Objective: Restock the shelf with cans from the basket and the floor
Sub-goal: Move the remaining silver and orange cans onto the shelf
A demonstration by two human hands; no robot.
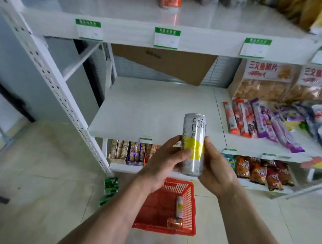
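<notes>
Left hand (166, 159), right hand (215, 166) grasp silver can (193, 141) before bare middle shelf (157, 110); two cans left in red basket (190, 189), green cans (110, 189) on floor; restocking barely begun

Upright silver-yellow can (194, 144); 2 cans lying in red basket (188, 232).

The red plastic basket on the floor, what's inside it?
Inside the red plastic basket lie two cans: a silver-and-yellow can and an orange can near the front wall. The left forearm covers the basket's left part, so anything there is hidden.
</notes>
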